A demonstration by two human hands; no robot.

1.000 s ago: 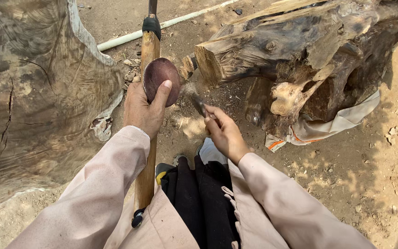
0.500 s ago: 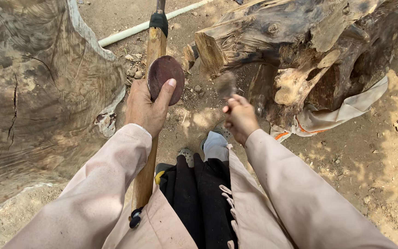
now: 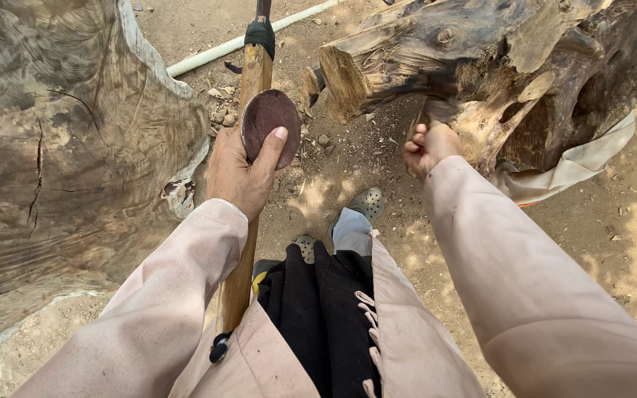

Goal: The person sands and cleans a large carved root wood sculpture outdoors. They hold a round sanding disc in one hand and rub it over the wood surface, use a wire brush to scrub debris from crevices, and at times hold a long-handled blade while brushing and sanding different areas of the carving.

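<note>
My left hand [image 3: 239, 171] holds a round dark reddish-brown disc [image 3: 269, 124] between thumb and fingers, in front of a long wooden handle [image 3: 245, 199] that leans toward me. My right hand [image 3: 429, 147] is closed and pressed against the underside of a large gnarled tree stump [image 3: 481, 66] at the upper right. What it grips, if anything, is hidden by the fingers and the wood.
A big weathered wood slab [image 3: 60, 162] fills the left side. A pale pipe [image 3: 230, 46] lies on the dirt at the top. Light cloth or sheet [image 3: 576, 166] sticks out from under the stump. My feet in grey shoes [image 3: 366, 203] stand on sandy ground.
My right hand has risen from the ground near the handle up and right to the stump. My left hand keeps the disc, nearly unmoved.
</note>
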